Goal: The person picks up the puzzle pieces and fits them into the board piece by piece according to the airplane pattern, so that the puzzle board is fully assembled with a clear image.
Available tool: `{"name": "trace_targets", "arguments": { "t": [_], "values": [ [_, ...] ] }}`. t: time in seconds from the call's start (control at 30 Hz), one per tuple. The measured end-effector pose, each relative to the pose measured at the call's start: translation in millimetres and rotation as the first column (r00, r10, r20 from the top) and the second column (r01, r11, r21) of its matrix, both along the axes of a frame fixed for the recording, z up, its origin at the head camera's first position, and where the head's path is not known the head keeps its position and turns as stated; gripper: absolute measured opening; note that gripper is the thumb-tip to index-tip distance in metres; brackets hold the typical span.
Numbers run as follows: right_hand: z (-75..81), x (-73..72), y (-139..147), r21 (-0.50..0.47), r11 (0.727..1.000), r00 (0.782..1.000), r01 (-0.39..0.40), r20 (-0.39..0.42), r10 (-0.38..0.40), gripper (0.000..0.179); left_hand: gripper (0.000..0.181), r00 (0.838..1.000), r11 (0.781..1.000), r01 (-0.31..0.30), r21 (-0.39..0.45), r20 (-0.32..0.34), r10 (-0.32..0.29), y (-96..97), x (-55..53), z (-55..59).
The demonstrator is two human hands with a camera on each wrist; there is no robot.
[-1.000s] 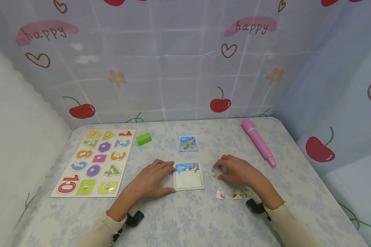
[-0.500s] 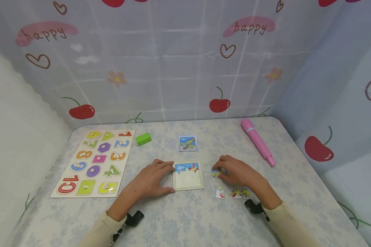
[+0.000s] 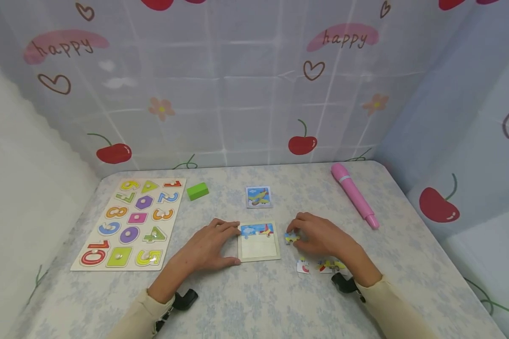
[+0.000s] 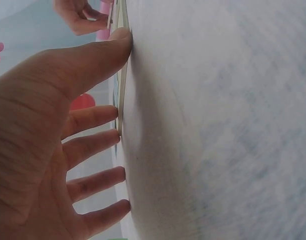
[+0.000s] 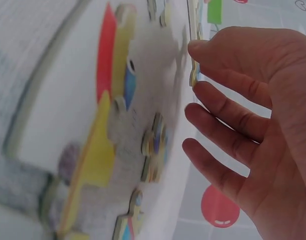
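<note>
In the head view, my left hand (image 3: 209, 245) rests at the left side of a small square puzzle tray (image 3: 258, 258). Its thumb and fingertips touch the tray's edge (image 4: 122, 92), fingers fairly straight. Inside, a blue-sky strip of jigsaw pieces (image 3: 256, 230) fills the top; bare base shows below. Just right of the tray, my right hand (image 3: 322, 234) pinches a blue-and-yellow jigsaw piece (image 3: 291, 238) between thumb and fingers. That piece appears edge-on (image 5: 193, 75) in the right wrist view. Loose pieces (image 3: 303, 266) lie below the right hand, some partly hidden by its wrist.
A picture card (image 3: 258, 197) of a yellow plane lies behind the tray. Left stands a green block (image 3: 197, 191) beside a number-and-shape board (image 3: 123, 226). A pink microphone-shaped stick (image 3: 355, 195) lies at right. A patterned curtain (image 3: 237, 94) rises behind the table.
My right hand has slid a little left toward the tray with the jigsaw piece, which now shows more between its fingers. The left hand and the tray stay put.
</note>
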State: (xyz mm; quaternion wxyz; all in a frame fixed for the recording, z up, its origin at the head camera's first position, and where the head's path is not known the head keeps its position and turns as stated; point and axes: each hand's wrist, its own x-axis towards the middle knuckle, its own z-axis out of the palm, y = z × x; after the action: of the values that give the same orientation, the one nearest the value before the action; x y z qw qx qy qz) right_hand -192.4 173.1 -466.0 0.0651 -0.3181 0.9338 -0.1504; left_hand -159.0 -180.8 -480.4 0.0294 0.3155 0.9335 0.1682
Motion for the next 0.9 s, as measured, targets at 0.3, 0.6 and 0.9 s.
{"name": "trace_targets", "arguments": {
  "t": [0.3, 0.6, 0.9],
  "values": [
    [0.0, -1.1, -9.1, 0.009, 0.999, 0.999, -0.032, -0.002, 0.032, 0.026, 0.072, 1.000, 1.000, 0.000, 0.000, -0.008, 0.000, -0.2, -0.7, -2.1],
    [4.4, -3.0, -24.4, 0.019, 0.997, 0.997, -0.075, -0.013, 0.075, 0.028, 0.072, 1.000, 1.000, -0.008, 0.003, 0.007, 0.008, 0.5, -1.2, -2.0],
    [7.7, -6.5, -37.3, 0.005, 0.991, 0.990, -0.134, -0.039, 0.134, 0.028, 0.072, 1.000, 1.000, -0.006, -0.006, 0.001, 0.006, -0.4, -1.7, -0.4]
  ]
}}
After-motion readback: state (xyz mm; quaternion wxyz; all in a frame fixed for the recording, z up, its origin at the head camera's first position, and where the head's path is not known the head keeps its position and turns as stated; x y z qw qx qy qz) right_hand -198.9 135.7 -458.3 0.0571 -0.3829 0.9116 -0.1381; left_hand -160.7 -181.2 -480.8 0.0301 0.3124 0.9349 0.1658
